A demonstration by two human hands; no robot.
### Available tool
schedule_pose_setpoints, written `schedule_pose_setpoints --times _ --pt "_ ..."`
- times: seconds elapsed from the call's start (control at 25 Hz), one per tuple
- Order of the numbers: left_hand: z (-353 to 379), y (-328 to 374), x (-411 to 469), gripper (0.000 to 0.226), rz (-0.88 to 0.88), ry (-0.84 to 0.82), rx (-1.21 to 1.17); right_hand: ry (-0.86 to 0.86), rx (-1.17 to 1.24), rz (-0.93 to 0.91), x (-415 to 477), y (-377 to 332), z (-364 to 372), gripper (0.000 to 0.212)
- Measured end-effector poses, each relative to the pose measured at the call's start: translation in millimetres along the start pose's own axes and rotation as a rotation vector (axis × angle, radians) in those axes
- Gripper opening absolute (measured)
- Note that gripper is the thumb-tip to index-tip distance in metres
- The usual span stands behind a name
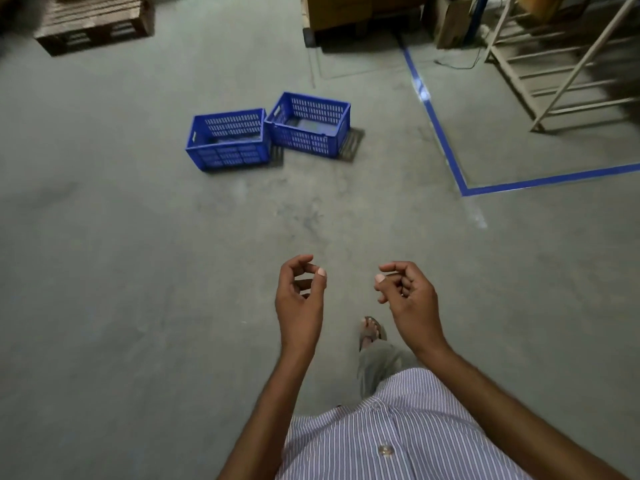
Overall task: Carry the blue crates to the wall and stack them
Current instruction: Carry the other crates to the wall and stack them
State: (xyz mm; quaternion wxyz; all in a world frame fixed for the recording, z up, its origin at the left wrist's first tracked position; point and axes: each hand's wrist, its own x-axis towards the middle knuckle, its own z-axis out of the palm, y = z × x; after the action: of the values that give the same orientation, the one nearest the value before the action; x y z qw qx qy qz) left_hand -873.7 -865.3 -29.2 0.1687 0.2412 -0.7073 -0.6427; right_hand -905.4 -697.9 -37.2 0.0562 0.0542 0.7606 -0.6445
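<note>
My left hand [300, 299] and right hand [408, 296] hang in front of me, fingers loosely curled, holding nothing. Well ahead on the grey concrete floor [121, 254] stand two blue slotted plastic crates, both upright, the left crate [228, 140] just beside the right crate [310, 124]. A line of blue floor tape [446, 147] runs to their right.

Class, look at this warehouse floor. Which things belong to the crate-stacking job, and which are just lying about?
Belong to the job:
- left crate
- right crate
- left hand and right hand, both holding nothing

Just lying about:
- wooden pallet
- blue floor tape
- wooden frame
</note>
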Motion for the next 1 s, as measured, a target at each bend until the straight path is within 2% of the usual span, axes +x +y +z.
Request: schedule_pose_setpoints --times 0.16,0.4,0.68,0.8,1.0 --pt "23 -6 117 0.024 -0.008 0.049 -0.012 -0.004 0.01 -0.018 113 -14 40 0.005" --pt "55 18 277 0.024 -0.012 0.123 -0.013 -0.089 -0.037 -0.055 282 -58 90 0.01" --pt "48 14 474 0.025 -0.053 0.139 0.032 -0.088 -0.051 0.005 456 -87 190 0.004" --pt "38 1 578 0.026 -0.078 0.104 0.036 -0.048 -0.037 0.03 532 -92 251 0.007" --pt "42 16 745 0.023 -0.066 -0.022 0.05 0.061 -0.009 0.05 654 -128 328 0.014"
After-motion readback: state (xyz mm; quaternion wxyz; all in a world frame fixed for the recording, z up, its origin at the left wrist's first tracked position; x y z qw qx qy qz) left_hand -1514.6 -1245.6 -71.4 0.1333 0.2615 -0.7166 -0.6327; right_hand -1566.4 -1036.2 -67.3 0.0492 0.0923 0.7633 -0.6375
